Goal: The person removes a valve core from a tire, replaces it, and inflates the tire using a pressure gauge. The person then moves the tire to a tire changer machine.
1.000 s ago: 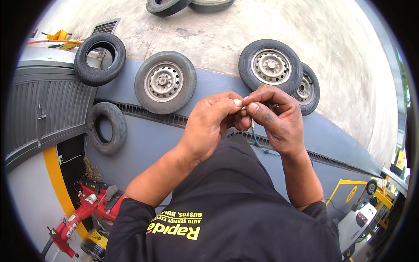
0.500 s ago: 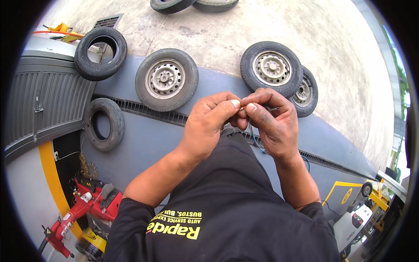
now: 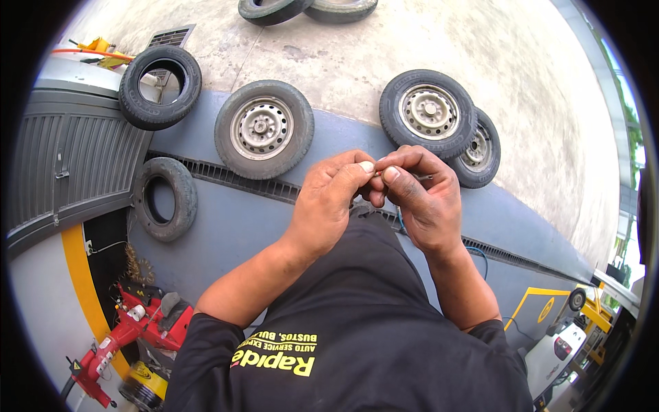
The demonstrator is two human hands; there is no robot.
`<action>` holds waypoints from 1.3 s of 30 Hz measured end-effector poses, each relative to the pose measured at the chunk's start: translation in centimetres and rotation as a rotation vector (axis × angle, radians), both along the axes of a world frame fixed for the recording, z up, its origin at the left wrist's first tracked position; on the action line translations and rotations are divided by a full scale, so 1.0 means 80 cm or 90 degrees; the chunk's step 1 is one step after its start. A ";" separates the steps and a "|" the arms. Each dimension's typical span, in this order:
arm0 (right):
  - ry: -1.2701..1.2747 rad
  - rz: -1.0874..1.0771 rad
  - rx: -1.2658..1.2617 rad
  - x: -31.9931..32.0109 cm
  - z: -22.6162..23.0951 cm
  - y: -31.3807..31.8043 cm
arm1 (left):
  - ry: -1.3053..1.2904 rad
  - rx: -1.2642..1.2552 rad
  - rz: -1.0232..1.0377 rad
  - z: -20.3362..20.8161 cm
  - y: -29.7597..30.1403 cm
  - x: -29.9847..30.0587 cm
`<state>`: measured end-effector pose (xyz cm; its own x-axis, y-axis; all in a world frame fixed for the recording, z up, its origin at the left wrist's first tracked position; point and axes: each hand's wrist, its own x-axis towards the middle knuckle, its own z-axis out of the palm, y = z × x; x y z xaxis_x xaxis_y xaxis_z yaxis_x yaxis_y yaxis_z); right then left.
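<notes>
My left hand [image 3: 328, 199] and my right hand [image 3: 427, 199] meet fingertip to fingertip in front of my body. Both are closed in a pinch around a tiny thing [image 3: 377, 174], of which only a small reddish bit shows between the thumbs. Its kind is too small and too covered to make out. Dark smudges mark the right thumb and fingers. Just beyond the hands lie a wheel with a silver steel rim [image 3: 261, 129] to the left and another wheel [image 3: 428, 112] to the right, which leans over a third wheel [image 3: 480, 149].
Two bare tires, one upper [image 3: 160, 87] and one lower [image 3: 165, 199], are at the left by a grey gate [image 3: 68, 151]. A drain grate [image 3: 233, 180] crosses the floor. A red machine [image 3: 130, 329] stands lower left, a white vehicle [image 3: 555, 353] lower right. A blue hose [image 3: 480, 253] lies right.
Both hands stay pinched together, with the right hand shifted slightly left. A thin dark piece seen beside the right fingers earlier no longer shows. The surroundings sit slightly lower in view.
</notes>
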<state>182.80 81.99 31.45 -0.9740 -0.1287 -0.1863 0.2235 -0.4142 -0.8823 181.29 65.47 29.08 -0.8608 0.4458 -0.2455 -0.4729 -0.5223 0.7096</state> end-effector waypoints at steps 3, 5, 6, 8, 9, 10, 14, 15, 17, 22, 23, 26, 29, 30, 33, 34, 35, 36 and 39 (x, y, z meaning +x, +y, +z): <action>-0.021 0.011 -0.025 -0.002 -0.003 0.000 | 0.001 0.004 -0.017 -0.001 -0.004 -0.005; -0.023 0.017 -0.029 -0.004 -0.006 0.003 | 0.003 0.019 -0.027 -0.001 -0.005 -0.007; -0.021 0.017 -0.024 -0.006 -0.007 0.004 | 0.001 0.028 -0.018 -0.001 -0.005 -0.008; -0.028 0.013 0.000 -0.009 -0.011 0.007 | 0.062 -0.062 0.043 -0.002 0.000 -0.007; -0.037 0.009 0.020 -0.010 -0.012 0.009 | 0.097 -0.106 0.069 -0.002 0.002 -0.006; -0.050 -0.003 0.048 -0.012 -0.014 0.010 | 0.115 -0.150 0.074 -0.003 0.003 -0.007; -0.021 -0.012 0.044 -0.014 -0.015 0.013 | 0.175 -0.236 0.074 -0.008 0.010 -0.011; -0.023 -0.018 0.031 -0.014 -0.014 0.014 | 0.178 -0.236 0.079 -0.010 0.014 -0.014; -0.028 -0.029 0.028 -0.013 -0.012 0.021 | 0.153 -0.181 0.071 -0.013 0.023 -0.019; 0.000 -0.030 0.109 -0.013 -0.006 0.056 | 0.100 -0.177 -0.002 -0.012 0.054 -0.026; 0.006 -0.028 0.112 -0.013 -0.006 0.065 | 0.094 -0.185 -0.005 -0.011 0.062 -0.025; 0.030 -0.020 0.123 -0.014 -0.006 0.095 | 0.111 -0.183 0.008 -0.010 0.090 -0.021; 0.048 -0.007 0.119 -0.013 -0.008 0.123 | 0.149 -0.208 0.002 -0.011 0.117 -0.016; 0.052 -0.006 0.106 -0.012 -0.009 0.132 | 0.157 -0.222 0.001 -0.011 0.125 -0.015; 0.054 0.006 0.082 -0.006 -0.012 0.159 | 0.086 -0.177 -0.010 -0.010 0.151 -0.009; 0.053 0.010 0.076 -0.004 -0.014 0.167 | 0.083 -0.178 -0.006 -0.008 0.158 -0.007; 0.038 0.005 0.043 -0.002 -0.016 0.176 | 0.079 -0.181 -0.012 -0.007 0.166 -0.006; 0.023 -0.001 0.010 0.000 -0.019 0.183 | 0.075 -0.182 -0.018 -0.005 0.173 -0.004; -0.023 -0.018 0.013 0.005 -0.026 0.206 | 0.067 -0.156 0.001 0.000 0.194 0.004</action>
<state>183.16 98.47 29.34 -0.9697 -0.0975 -0.2241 0.2444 -0.4029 -0.8820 181.62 81.00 29.12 -0.8879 0.3831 -0.2548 -0.3889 -0.3290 0.8605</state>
